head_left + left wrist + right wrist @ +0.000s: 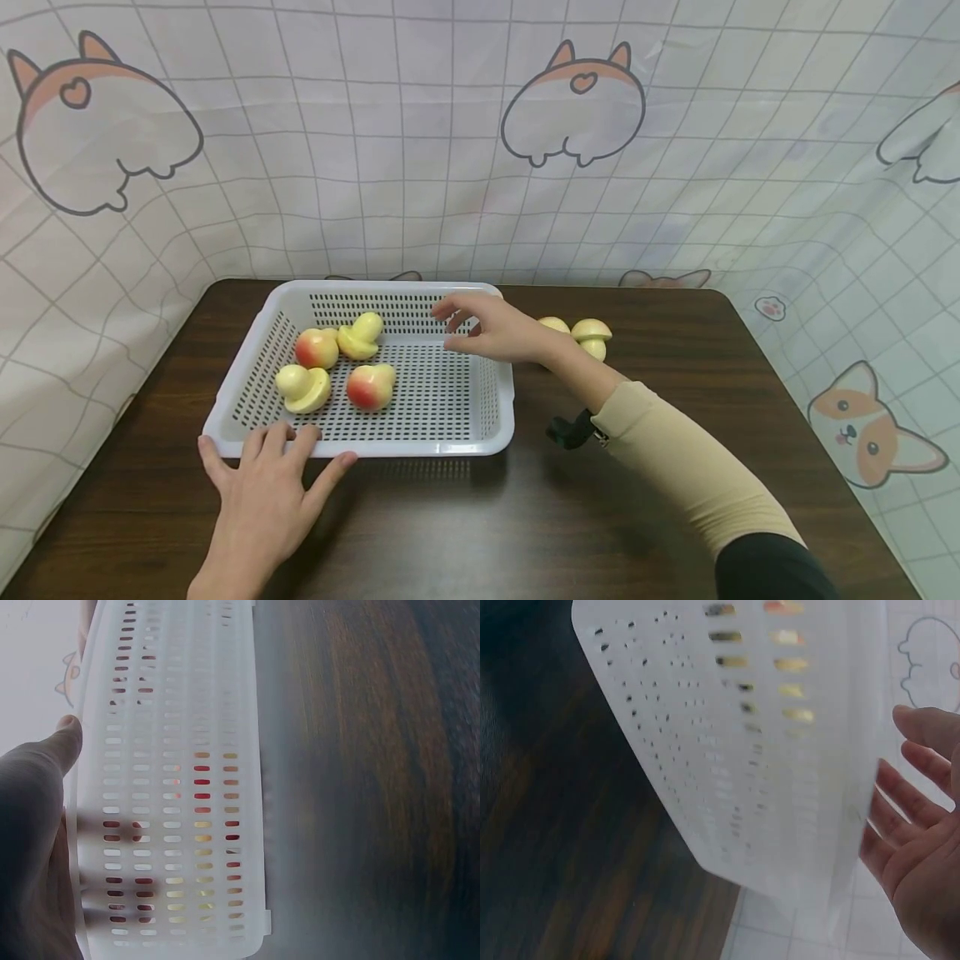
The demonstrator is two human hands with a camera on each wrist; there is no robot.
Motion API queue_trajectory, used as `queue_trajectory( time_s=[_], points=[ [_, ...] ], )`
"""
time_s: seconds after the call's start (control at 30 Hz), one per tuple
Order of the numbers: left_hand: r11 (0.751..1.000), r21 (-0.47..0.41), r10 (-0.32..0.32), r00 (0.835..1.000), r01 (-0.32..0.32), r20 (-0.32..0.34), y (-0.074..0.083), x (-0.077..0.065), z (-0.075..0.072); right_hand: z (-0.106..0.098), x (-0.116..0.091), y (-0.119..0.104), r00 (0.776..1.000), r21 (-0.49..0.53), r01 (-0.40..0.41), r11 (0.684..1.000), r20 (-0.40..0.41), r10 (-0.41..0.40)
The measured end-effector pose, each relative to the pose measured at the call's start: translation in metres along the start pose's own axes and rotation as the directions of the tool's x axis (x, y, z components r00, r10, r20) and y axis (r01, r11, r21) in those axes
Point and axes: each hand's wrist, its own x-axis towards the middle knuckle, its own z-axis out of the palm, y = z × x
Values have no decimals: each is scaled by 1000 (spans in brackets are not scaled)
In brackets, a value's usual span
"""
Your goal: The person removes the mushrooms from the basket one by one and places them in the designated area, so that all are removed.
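Note:
My left hand (262,492) grips the near left rim of a white slotted plastic basket (495,442). Its fingers hook over the rim; their dark shapes show through the wall in the left wrist view. Above the basket's right end hovers my right hand (487,329), fingers loosely bent with nothing between them. Inside, toward the left, lie two red-and-yellow mushroom-shaped pieces, one nearer the front (371,387) and one behind (317,347). Two pale yellow mushroom-shaped pieces lie there too, one at the left (303,388) and one at the back (360,336).
Right of the basket, two more pale yellow mushroom-shaped pieces stand close together on the dark wooden table (675,400); the right one (592,333) shows beyond my forearm, the other (553,323) is partly covered. A patterned white curtain (420,150) hangs behind the table.

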Motion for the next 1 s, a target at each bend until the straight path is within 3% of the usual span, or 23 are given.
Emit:
queue_trajectory(
  time_s=[0.37, 0.73, 1.0],
  points=[
    [1000, 5, -2, 1000, 2, 13, 1, 0, -1, 25, 11, -6, 993, -56, 18, 998, 114, -12],
    [1000, 12, -1, 1000, 1, 8, 1, 1, -1, 42, 21, -7, 981, -22, 25, 999, 193, -21],
    [1000, 15, 1, 1000, -1, 15, 1, 0, -1, 53, 26, -7, 974, -52, 58, 997, 220, -46]
  ],
)
